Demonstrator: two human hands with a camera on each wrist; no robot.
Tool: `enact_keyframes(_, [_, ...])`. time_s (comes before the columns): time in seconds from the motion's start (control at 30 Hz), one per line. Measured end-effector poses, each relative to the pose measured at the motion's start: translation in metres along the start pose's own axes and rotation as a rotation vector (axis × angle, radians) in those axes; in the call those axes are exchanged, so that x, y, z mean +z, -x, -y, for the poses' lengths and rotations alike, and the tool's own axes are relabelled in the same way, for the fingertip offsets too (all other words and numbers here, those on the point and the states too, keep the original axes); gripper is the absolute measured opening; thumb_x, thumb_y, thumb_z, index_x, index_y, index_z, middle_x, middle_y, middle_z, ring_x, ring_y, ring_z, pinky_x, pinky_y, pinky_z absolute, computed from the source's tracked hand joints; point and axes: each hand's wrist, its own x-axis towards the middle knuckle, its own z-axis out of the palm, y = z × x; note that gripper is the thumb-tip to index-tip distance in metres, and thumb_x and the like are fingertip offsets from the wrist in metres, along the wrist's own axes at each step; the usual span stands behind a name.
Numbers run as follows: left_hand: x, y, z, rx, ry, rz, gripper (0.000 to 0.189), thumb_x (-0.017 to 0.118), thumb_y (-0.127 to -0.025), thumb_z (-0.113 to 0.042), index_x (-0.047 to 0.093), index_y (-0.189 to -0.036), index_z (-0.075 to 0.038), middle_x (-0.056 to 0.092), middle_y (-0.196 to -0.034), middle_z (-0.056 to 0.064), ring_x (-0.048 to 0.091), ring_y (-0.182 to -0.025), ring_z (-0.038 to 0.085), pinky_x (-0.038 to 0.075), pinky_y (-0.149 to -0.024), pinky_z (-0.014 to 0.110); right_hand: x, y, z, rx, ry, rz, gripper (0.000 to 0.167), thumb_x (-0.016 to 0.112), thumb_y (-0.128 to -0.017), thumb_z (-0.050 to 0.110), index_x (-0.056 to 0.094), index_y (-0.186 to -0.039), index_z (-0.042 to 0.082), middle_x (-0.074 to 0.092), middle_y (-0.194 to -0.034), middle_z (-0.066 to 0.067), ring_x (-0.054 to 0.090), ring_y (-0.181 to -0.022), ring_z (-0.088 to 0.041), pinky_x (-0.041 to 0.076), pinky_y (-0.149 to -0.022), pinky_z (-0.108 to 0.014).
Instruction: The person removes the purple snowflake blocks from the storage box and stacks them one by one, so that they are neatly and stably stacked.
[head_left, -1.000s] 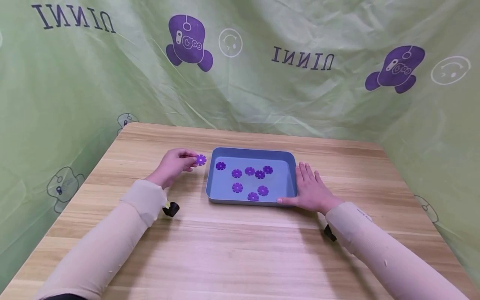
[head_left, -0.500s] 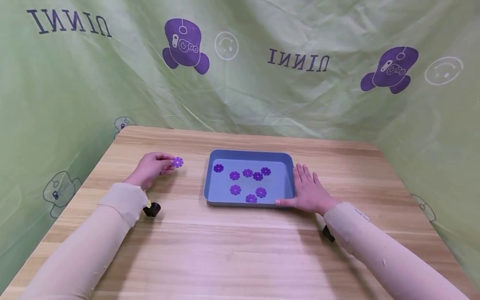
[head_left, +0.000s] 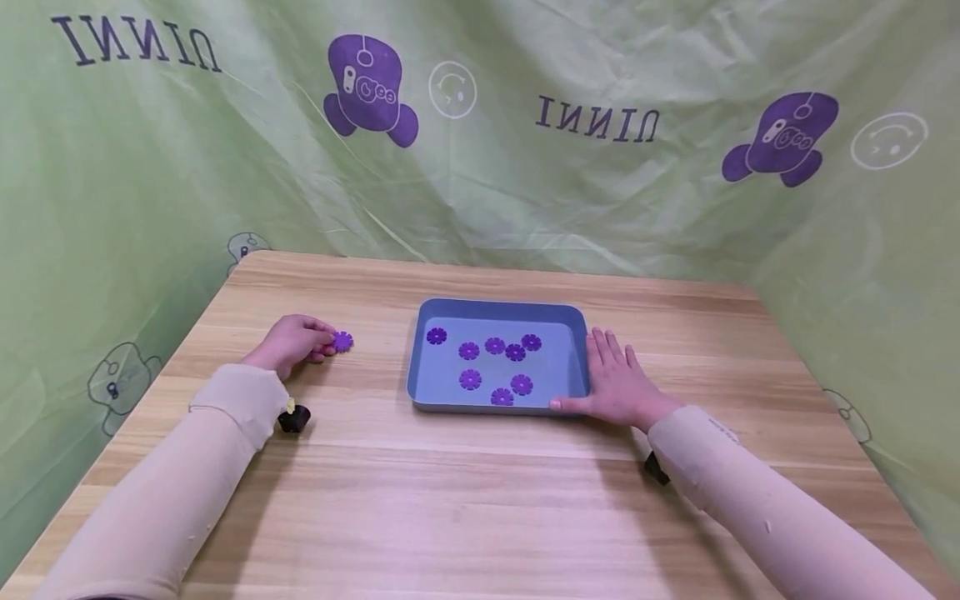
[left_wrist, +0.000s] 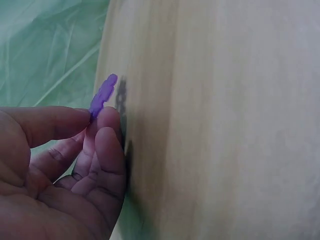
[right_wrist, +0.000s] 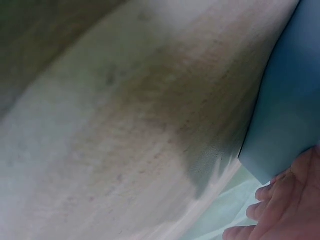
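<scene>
One wooden table [head_left: 480, 500] spans the lower frame. At its centre sits a blue tray [head_left: 552, 373], the right hand [head_left: 621, 385] laid straight-fingered along its right side — thumb at the near rim. At mid-left, the left hand [head_left: 294, 340] pinches a purple disc [head_left: 344, 342] low over the tabletop — contact is unclear. Eight similar discs [head_left: 495, 342] lie in the tray. The step appears to be positioning one disc outside it, calling next for a light, controlled pinch.

Left sleeve [head_left: 153, 492]: beige, close-fitting, broad cuff creased, a few pale specks. Small black block [head_left: 294, 418] below its cuff, yellow scrap [head_left: 289, 406] adjoining. Right sleeve [head_left: 795, 508]: matching beige; faint dark marking [head_left: 722, 429] near the cuff, illegible; black block [head_left: 657, 468] beneath.
</scene>
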Motion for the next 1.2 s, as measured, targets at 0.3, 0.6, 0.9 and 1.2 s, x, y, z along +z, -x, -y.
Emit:
enact_keyframes(0.3, [-0.0001, -0.0022, -0.0028, -0.011, -0.054, 0.001, 0.029, 0.051, -0.105, 0.001, 0.054, -0.128, 0.019, 0.067, -0.088, 0.006, 0.061, -0.073, 0.007, 0.056, -0.065, 0.019, -0.0026, 0.0006, 0.0012, 0.012, -0.009, 0.013, 0.134, 0.063, -0.083, 0.079, 0.004, -0.156, -0.016, 0.000, -0.165, -0.034, -0.001, -0.153, -0.050, 0.002, -0.121, -0.065])
enact_keyframes(0.6, [-0.0034, -0.0064, -0.0030, -0.024, -0.125, 0.013, 0.029, 0.051, -0.105, 0.000, 0.056, -0.127, 0.018, 0.067, -0.086, 0.006, 0.060, -0.070, 0.007, 0.055, -0.063, 0.019, -0.0038, 0.0013, 0.0045, 0.014, -0.016, 0.009, 0.134, 0.064, -0.083, 0.079, 0.004, -0.156, -0.016, 0.001, -0.165, -0.034, 0.002, -0.153, -0.050, 0.004, -0.121, -0.066])
enact_keyframes(0.9, [-0.0028, -0.0060, -0.0054, -0.014, -0.195, 0.025, 0.026, 0.053, -0.103, 0.001, 0.058, -0.123, 0.018, 0.069, -0.086, 0.008, 0.060, -0.071, 0.009, 0.054, -0.063, 0.020, -0.0037, 0.0005, 0.0037, -0.009, -0.001, 0.008, 0.133, 0.065, -0.084, 0.077, 0.005, -0.155, -0.018, -0.001, -0.164, -0.036, 0.000, -0.153, -0.050, 0.000, -0.122, -0.064])
enact_keyframes(1.2, [-0.0050, -0.0065, -0.0014, 0.037, -0.237, 0.024, 0.026, 0.055, -0.100, 0.003, 0.059, -0.119, 0.020, 0.068, -0.086, 0.010, 0.060, -0.070, 0.011, 0.055, -0.063, 0.022, -0.0026, -0.0010, 0.0022, -0.018, 0.006, 0.015, 0.133, 0.065, -0.084, 0.077, 0.005, -0.155, -0.019, -0.003, -0.164, -0.036, -0.001, -0.153, -0.050, -0.001, -0.122, -0.063])
